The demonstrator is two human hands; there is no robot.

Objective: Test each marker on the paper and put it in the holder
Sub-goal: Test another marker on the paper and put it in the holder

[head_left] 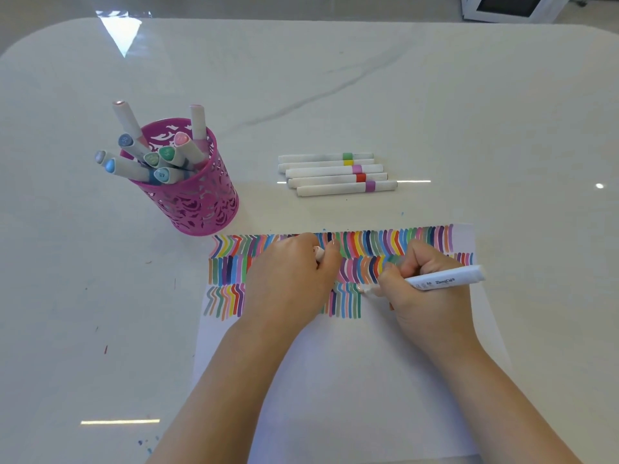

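My right hand (423, 289) grips a white marker (442, 280), its tip touching the white paper (351, 380) at the right end of the third row of coloured strokes. My left hand (291, 279) rests on the paper over the strokes and pinches a small white marker cap (319, 252) between thumb and forefinger. The pink cut-out metal holder (197, 192) stands to the upper left with several capped markers in it. Several more white markers (338, 174) lie side by side on the table behind the paper.
The white marble-look table (335, 95) carries a few small ink specks on its left side. A white appliance (509, 8) stands beyond the table's far right edge.
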